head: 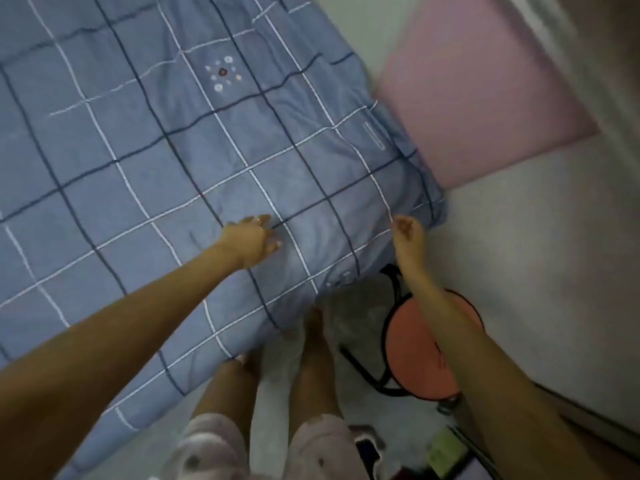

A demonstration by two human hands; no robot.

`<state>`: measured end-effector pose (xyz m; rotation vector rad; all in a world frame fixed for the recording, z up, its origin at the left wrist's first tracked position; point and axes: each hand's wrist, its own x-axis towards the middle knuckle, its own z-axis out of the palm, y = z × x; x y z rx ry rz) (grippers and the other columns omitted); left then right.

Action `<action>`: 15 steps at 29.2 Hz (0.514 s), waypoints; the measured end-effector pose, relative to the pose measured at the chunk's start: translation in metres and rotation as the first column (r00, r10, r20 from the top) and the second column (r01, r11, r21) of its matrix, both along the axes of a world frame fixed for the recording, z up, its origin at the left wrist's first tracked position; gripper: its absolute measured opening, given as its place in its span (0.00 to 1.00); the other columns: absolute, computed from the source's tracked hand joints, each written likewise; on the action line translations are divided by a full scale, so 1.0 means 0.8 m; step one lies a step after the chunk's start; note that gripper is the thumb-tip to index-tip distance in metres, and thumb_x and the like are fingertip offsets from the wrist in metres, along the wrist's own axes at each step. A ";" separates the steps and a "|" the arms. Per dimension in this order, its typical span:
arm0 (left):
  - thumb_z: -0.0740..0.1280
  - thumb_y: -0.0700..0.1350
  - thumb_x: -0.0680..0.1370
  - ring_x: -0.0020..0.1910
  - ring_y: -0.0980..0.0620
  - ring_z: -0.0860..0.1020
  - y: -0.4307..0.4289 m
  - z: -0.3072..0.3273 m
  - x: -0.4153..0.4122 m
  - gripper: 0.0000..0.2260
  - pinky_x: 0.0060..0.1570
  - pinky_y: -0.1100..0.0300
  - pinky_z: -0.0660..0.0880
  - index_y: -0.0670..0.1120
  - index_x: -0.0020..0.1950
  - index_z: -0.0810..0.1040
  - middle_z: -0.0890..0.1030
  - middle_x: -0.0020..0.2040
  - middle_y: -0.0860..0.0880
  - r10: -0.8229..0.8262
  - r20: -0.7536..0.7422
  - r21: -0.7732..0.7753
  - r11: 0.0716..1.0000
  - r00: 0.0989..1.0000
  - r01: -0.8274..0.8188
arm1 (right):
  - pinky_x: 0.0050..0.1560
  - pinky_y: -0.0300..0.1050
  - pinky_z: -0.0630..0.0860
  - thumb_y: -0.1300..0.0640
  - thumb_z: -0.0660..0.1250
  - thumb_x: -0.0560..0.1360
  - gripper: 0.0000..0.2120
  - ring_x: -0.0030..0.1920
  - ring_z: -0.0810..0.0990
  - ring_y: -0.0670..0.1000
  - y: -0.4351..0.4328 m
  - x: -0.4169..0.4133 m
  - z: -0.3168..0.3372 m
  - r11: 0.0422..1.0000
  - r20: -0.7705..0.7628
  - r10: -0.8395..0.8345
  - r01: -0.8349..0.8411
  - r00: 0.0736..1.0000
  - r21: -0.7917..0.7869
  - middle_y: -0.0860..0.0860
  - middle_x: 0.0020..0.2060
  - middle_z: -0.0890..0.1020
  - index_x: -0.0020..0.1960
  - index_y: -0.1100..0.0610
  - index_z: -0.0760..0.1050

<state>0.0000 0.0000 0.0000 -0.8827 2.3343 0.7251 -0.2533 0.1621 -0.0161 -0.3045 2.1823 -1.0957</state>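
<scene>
Under the flat, spread left hand (252,241): soft, puffy blue quilt (156,150), wrinkled, gridded with white and navy lines. At its rounded corner, right hand (408,233) curled, grip on fabric unclear. Beneath right forearm, round orange stool (412,351).

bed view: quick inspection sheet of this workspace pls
surface: blue checked quilt spread out, creased near its corner
job's things: the quilt alone, embroidered motif facing up
clutter: green item and dark bits on the floor, too blurred to name
grippers: left hand rests on the quilt; right hand has fingers curled at the quilt's edge, grip unclear
cables: nothing seen
surroundings: pink cushion beyond the corner; orange stool under the right arm
</scene>
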 end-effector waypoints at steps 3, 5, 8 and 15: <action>0.56 0.57 0.80 0.75 0.44 0.56 0.002 -0.067 -0.046 0.23 0.68 0.44 0.63 0.53 0.74 0.63 0.53 0.78 0.48 -0.062 0.183 0.047 0.997 0.981 0.055 | 0.41 0.30 0.67 0.69 0.57 0.78 0.11 0.49 0.72 0.51 -0.004 -0.062 -0.047 0.976 -0.153 -0.198 0.210 0.968 0.065 0.55 0.49 0.75 0.57 0.63 0.72; 0.56 0.59 0.79 0.75 0.42 0.53 0.008 -0.113 -0.074 0.26 0.69 0.42 0.61 0.54 0.76 0.57 0.49 0.78 0.47 -0.121 0.229 0.103 0.990 0.966 0.100 | 0.41 0.32 0.66 0.69 0.57 0.76 0.13 0.48 0.72 0.50 -0.008 -0.098 -0.072 0.960 -0.168 -0.240 0.260 0.956 0.104 0.53 0.47 0.73 0.58 0.64 0.73; 0.55 0.63 0.77 0.74 0.33 0.53 0.023 -0.172 -0.116 0.33 0.70 0.37 0.56 0.52 0.77 0.49 0.44 0.77 0.40 -0.238 0.310 0.153 0.968 0.921 0.198 | 0.55 0.42 0.72 0.61 0.62 0.74 0.16 0.51 0.76 0.50 -0.007 -0.160 -0.132 0.961 -0.211 -0.190 0.225 0.959 0.159 0.50 0.53 0.77 0.60 0.63 0.74; 0.59 0.58 0.79 0.72 0.29 0.55 0.029 -0.204 -0.109 0.33 0.69 0.39 0.58 0.50 0.77 0.47 0.41 0.77 0.39 -0.265 0.350 0.126 0.964 0.898 0.235 | 0.48 0.42 0.70 0.59 0.60 0.77 0.12 0.51 0.78 0.54 -0.009 -0.203 -0.175 0.884 -0.251 -0.174 0.263 0.952 0.386 0.59 0.55 0.80 0.57 0.62 0.77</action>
